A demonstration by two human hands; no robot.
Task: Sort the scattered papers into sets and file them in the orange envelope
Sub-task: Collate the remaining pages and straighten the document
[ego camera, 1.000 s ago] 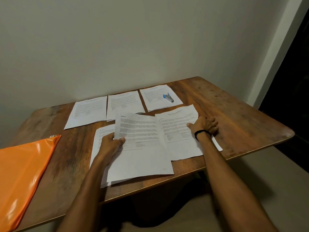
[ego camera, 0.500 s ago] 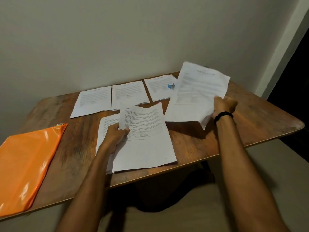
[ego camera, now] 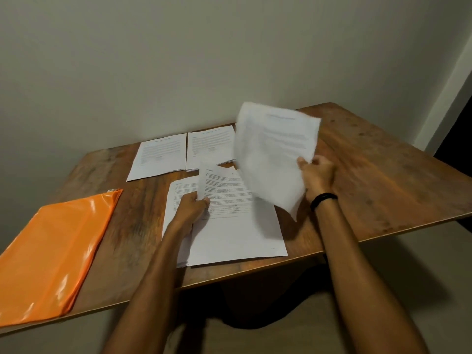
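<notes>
My right hand (ego camera: 318,175) grips a printed sheet (ego camera: 273,154) by its right edge and holds it tilted in the air above the table, blurred by motion. My left hand (ego camera: 191,208) pinches the left edge of the top sheet (ego camera: 237,226) of a loose stack near the front edge. Beneath it another sheet (ego camera: 178,190) sticks out to the left. Two sets of papers lie flat at the back: one on the left (ego camera: 159,155), one beside it (ego camera: 210,145). The orange envelope (ego camera: 51,249) lies flat at the table's left end.
The wooden table (ego camera: 383,180) stands against a plain wall. The raised sheet hides the back-right papers. A black band circles my right wrist (ego camera: 323,199). Floor shows below the table's front edge.
My right hand lifted the right sheet off the table and has now swung it left and lower, over the near stack. My left hand stays on the near stack.
</notes>
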